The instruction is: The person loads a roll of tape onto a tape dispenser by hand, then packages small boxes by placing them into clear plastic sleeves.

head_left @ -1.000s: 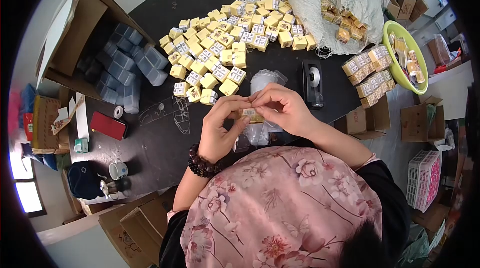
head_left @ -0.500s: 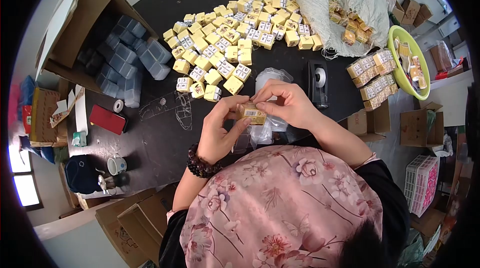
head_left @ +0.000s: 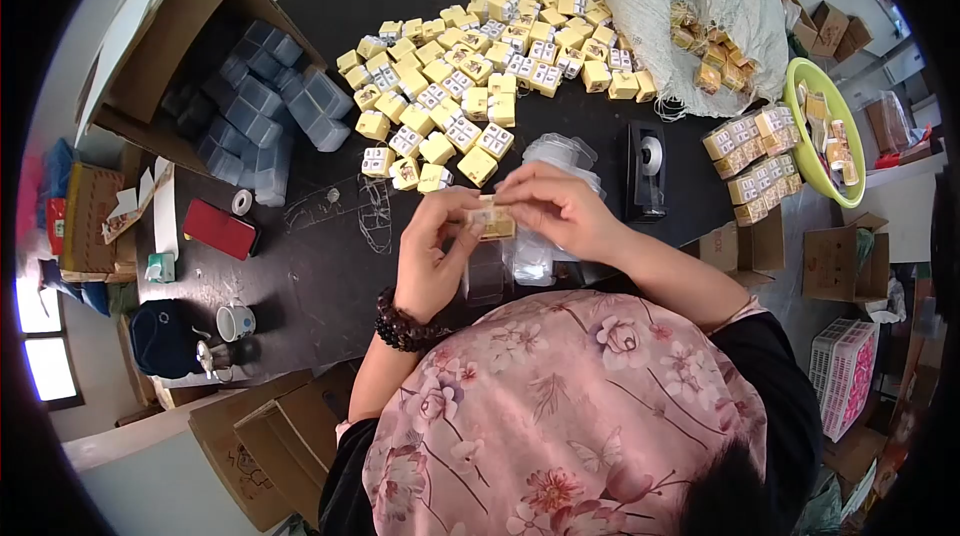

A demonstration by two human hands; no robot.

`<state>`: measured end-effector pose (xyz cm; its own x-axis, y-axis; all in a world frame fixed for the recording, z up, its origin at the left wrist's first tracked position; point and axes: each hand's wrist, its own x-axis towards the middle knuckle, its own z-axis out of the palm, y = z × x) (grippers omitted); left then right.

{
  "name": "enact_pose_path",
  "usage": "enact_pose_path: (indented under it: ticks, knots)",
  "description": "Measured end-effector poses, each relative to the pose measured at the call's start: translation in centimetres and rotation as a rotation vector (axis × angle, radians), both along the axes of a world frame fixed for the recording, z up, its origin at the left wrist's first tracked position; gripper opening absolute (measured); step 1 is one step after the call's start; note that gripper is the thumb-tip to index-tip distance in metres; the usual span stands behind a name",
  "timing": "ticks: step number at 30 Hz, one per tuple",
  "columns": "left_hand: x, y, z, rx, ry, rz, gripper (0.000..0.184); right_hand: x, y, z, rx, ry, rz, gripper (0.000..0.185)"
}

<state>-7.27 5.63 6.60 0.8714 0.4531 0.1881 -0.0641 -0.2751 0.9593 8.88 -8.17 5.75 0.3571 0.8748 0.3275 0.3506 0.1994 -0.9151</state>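
Observation:
Between my two hands is a small yellow-brown box (head_left: 498, 228), partly covered by fingers. My left hand (head_left: 437, 248) is closed on its left side, thumb in front and fingers behind. At its upper right, the fingertips of my right hand (head_left: 562, 212) pinch the edge of the same box. Clear plastic cases (head_left: 535, 264) lie just beneath and behind the hands on the dark table (head_left: 320, 296). A little beyond the fingers spreads a pile of small yellow and white boxes (head_left: 440, 121).
To the right stand a black tape dispenser (head_left: 648, 176), stacked wrapped boxes (head_left: 760, 181), a white woven sack (head_left: 640, 6) and a green basin (head_left: 850, 186). On the left are a carton (head_left: 160, 66) of clear cases, a red phone (head_left: 218, 231) and a mug (head_left: 235, 322).
The box has turned in my hands, so its barcode face no longer shows, and it sits slightly left. My right fingers have moved lower over its edge. The whole view has shifted slightly.

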Motion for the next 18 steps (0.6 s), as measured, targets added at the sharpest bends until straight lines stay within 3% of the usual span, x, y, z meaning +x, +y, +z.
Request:
enact_pose_path:
  ticks: [1, 3, 5, 6, 8, 12, 13, 16, 18]
  knots:
    - [-0.2, 0.6, -0.3, -0.084, -0.026, 0.017, 0.021, 1.0, 0.7, 0.0, -0.123, 0.063, -0.040, 0.013]
    - [-0.9, 1.7, -0.8, -0.382, -0.047, 0.053, 0.020, 4.3, 3.7, -2.7, -0.128, -0.059, -0.107, 0.018]
    - [-1.3, 2.4, -1.6, -0.386, -0.047, 0.078, 0.018, 6.6, 6.7, -5.3, -0.181, -0.676, -0.103, 0.024]
    - [-1.4, 2.6, -1.8, -0.458, -0.055, 0.090, 0.020, 7.1, 7.8, -6.1, -0.177, -0.677, -0.104, 0.024]
    - [-1.8, 2.8, -2.2, -0.519, -0.054, 0.106, 0.019, 7.6, 9.6, -6.9, -0.449, -0.936, 0.021, 0.033]
    - [-2.3, 2.7, -2.1, -0.489, -0.065, 0.163, 0.015, 8.2, 10.5, -6.4, -0.414, -1.041, 0.076, 0.033]
    - [-2.3, 2.7, -1.7, -0.582, -0.086, 0.166, 0.013, 8.3, 10.2, -5.9, -0.411, -1.039, 0.083, 0.033]
    - [-2.5, 3.4, -1.8, -0.824, -0.161, 0.142, 0.010, 8.4, 8.3, -1.8, -0.529, -0.449, 0.026, 0.034]
    - [-2.4, 4.2, -2.6, -1.097, -0.228, 0.136, 0.017, 8.8, 7.0, -3.2, -0.309, 0.283, 0.083, 0.039]
